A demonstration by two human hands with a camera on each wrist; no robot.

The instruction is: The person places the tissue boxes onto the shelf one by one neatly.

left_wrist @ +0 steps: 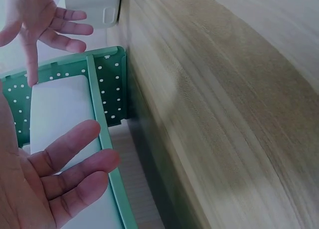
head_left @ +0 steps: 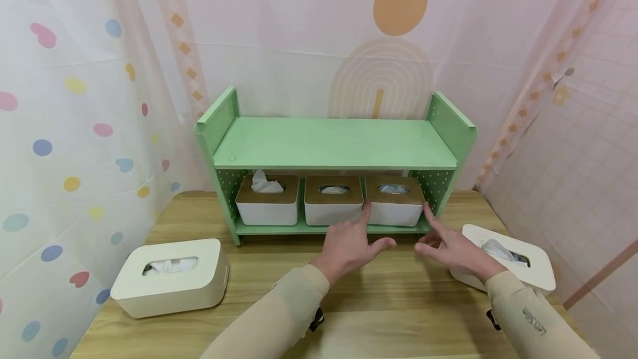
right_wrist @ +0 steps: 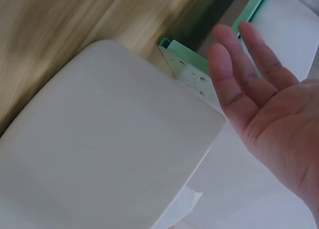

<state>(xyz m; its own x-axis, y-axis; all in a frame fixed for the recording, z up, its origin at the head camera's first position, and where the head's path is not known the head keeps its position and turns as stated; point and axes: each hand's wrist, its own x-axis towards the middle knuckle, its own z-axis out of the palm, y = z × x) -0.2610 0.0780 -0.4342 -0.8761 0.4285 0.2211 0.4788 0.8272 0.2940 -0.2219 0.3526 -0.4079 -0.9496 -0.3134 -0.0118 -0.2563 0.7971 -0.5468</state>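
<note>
Three white tissue boxes with brown lids stand in a row on the lower shelf of a green rack (head_left: 334, 143). My left hand (head_left: 349, 245) reaches its index finger to the left front corner of the right-hand tissue box (head_left: 396, 214), beside the middle tissue box (head_left: 333, 212). At that box's right front corner is the index fingertip of my right hand (head_left: 453, 245). The other fingers of both hands are loosely bent and hold nothing, as the left wrist view shows. A tissue sticks up from the left-hand tissue box (head_left: 267, 214).
A cream tissue box (head_left: 171, 287) lies on the wooden table (head_left: 379, 326) at the left. Another cream tissue box (head_left: 540, 265) lies at the right, partly behind my right forearm. A patterned curtain (head_left: 299, 32) hangs behind the rack.
</note>
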